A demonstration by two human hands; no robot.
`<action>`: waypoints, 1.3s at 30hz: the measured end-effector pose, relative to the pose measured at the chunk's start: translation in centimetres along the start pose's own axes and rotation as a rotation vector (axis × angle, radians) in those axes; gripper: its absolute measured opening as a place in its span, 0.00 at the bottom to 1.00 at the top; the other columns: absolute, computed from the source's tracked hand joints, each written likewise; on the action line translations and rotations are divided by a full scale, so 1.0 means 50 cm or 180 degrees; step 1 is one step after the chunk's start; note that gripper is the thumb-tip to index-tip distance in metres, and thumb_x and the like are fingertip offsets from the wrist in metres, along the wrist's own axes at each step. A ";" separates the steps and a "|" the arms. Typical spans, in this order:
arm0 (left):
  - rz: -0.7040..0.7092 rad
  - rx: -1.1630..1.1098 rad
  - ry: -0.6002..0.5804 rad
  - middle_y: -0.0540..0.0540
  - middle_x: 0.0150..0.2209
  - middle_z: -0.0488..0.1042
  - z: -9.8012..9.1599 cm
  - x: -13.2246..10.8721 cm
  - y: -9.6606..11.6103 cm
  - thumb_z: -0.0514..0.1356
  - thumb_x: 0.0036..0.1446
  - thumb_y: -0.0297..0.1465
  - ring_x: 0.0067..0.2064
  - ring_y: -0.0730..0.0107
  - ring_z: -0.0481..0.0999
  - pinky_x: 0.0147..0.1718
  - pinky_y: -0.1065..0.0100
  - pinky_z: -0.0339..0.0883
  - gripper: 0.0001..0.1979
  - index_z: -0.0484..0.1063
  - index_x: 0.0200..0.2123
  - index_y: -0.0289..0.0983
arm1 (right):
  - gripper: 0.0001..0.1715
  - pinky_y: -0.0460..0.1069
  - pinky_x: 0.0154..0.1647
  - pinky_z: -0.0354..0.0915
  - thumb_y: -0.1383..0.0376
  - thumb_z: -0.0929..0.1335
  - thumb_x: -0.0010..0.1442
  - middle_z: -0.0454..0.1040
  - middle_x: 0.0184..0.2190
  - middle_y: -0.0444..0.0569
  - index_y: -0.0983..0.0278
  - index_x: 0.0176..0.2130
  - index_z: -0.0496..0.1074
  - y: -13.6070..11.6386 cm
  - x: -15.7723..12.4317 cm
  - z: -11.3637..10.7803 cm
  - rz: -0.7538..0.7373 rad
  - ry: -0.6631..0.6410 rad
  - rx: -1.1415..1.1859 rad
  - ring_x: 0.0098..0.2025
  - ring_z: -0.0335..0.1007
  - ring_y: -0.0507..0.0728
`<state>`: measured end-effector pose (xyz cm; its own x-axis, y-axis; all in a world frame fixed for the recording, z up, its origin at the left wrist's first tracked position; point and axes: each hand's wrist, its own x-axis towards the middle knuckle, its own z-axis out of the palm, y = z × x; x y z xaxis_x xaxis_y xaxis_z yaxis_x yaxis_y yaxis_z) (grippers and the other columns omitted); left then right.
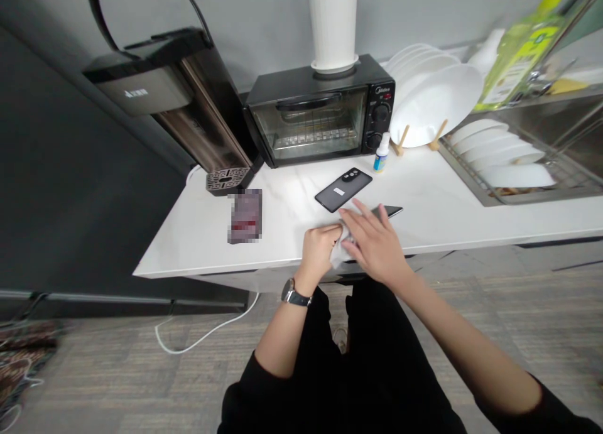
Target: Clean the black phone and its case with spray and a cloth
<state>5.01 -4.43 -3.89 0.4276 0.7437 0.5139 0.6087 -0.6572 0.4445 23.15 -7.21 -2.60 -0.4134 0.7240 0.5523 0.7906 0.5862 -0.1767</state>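
Note:
My left hand, with a watch on its wrist, is closed around a crumpled white cloth at the counter's front edge. Over the cloth's right side lies my right hand, its fingers stretched out and spread. A flat dark object shows partly from behind the right fingers; most of it is hidden, so its kind is unclear. Just beyond my hands a dark grey phone lies back side up, with a white label on it. A small spray bottle stands upright behind the phone.
A black toaster oven carries a white pot. Left of it stands a drink dispenser, with a blurred-out packet before it. White plates lean on a rack at right, beside the sink and a green bottle.

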 end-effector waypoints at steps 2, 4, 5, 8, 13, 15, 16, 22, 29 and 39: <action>-0.0026 -0.0196 0.0085 0.46 0.40 0.87 0.002 0.003 0.006 0.63 0.67 0.27 0.39 0.64 0.86 0.37 0.69 0.75 0.08 0.83 0.39 0.40 | 0.29 0.77 0.79 0.42 0.56 0.58 0.78 0.77 0.64 0.56 0.66 0.68 0.69 0.058 0.006 -0.007 0.0532 0.0216 -0.0143 0.76 0.58 0.69; -0.0039 -0.0421 0.0218 0.47 0.47 0.87 0.003 0.006 0.012 0.65 0.67 0.28 0.46 0.63 0.88 0.45 0.67 0.77 0.10 0.84 0.48 0.43 | 0.28 0.83 0.76 0.40 0.59 0.56 0.78 0.80 0.61 0.56 0.66 0.63 0.74 0.096 0.014 -0.012 0.1158 0.0420 -0.0307 0.76 0.57 0.73; -0.0050 -0.0486 0.0258 0.47 0.49 0.87 0.003 0.007 0.013 0.66 0.67 0.28 0.47 0.62 0.88 0.47 0.66 0.78 0.10 0.84 0.49 0.44 | 0.28 0.85 0.74 0.41 0.59 0.55 0.78 0.80 0.61 0.57 0.67 0.62 0.75 0.098 0.017 -0.013 0.1357 0.0483 -0.0354 0.77 0.56 0.75; -0.0125 -0.0452 0.0187 0.47 0.43 0.88 -0.001 0.006 0.012 0.65 0.65 0.27 0.42 0.61 0.87 0.41 0.66 0.77 0.07 0.84 0.43 0.42 | 0.28 0.83 0.75 0.42 0.59 0.56 0.78 0.76 0.64 0.59 0.67 0.64 0.73 0.040 0.019 -0.007 0.1026 0.0346 -0.0240 0.78 0.51 0.75; -0.0165 -0.0402 0.0080 0.47 0.30 0.84 -0.008 0.005 0.008 0.64 0.63 0.26 0.30 0.65 0.82 0.32 0.68 0.72 0.09 0.80 0.29 0.38 | 0.29 0.75 0.80 0.39 0.59 0.57 0.78 0.76 0.65 0.55 0.65 0.69 0.68 -0.006 0.016 0.004 0.0153 0.0043 0.0073 0.77 0.57 0.66; -0.0262 -0.0472 0.0163 0.46 0.38 0.87 -0.005 0.008 0.011 0.64 0.65 0.28 0.36 0.63 0.85 0.38 0.67 0.76 0.07 0.84 0.37 0.40 | 0.27 0.78 0.79 0.39 0.60 0.56 0.78 0.80 0.61 0.53 0.62 0.64 0.74 0.046 0.022 0.001 0.0639 0.0269 0.0009 0.75 0.61 0.67; -0.0297 -0.0552 0.0202 0.47 0.42 0.88 -0.003 0.011 0.013 0.65 0.66 0.29 0.41 0.62 0.87 0.43 0.66 0.77 0.07 0.85 0.43 0.42 | 0.28 0.80 0.78 0.39 0.61 0.55 0.77 0.81 0.59 0.53 0.62 0.61 0.77 0.074 0.027 -0.001 0.0972 0.0412 -0.0078 0.75 0.61 0.69; -0.0472 -0.0600 0.0373 0.48 0.31 0.85 -0.001 0.016 0.006 0.66 0.63 0.29 0.32 0.66 0.83 0.34 0.68 0.72 0.08 0.82 0.30 0.38 | 0.28 0.82 0.76 0.42 0.62 0.56 0.77 0.77 0.64 0.55 0.65 0.62 0.76 0.025 0.053 0.001 0.0758 0.0298 -0.0057 0.78 0.52 0.73; -0.0533 -0.0712 0.0376 0.49 0.28 0.83 -0.003 0.018 0.007 0.66 0.64 0.33 0.29 0.65 0.80 0.31 0.67 0.71 0.11 0.82 0.29 0.38 | 0.27 0.78 0.78 0.40 0.64 0.56 0.76 0.85 0.53 0.50 0.60 0.54 0.81 0.046 0.064 0.001 0.0849 0.0372 0.0065 0.69 0.69 0.67; -0.0637 -0.0634 0.0312 0.51 0.21 0.75 -0.008 0.017 0.004 0.64 0.62 0.29 0.25 0.72 0.73 0.27 0.72 0.64 0.16 0.75 0.21 0.36 | 0.25 0.72 0.81 0.43 0.62 0.58 0.77 0.84 0.55 0.51 0.62 0.59 0.79 0.010 0.063 0.004 0.0131 0.0080 0.0255 0.70 0.69 0.63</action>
<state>5.23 -3.97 -3.06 0.2397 0.8519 0.4657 0.5273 -0.5170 0.6743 22.14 -4.54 -1.12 -0.3691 0.7392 0.5633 0.7675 0.5843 -0.2637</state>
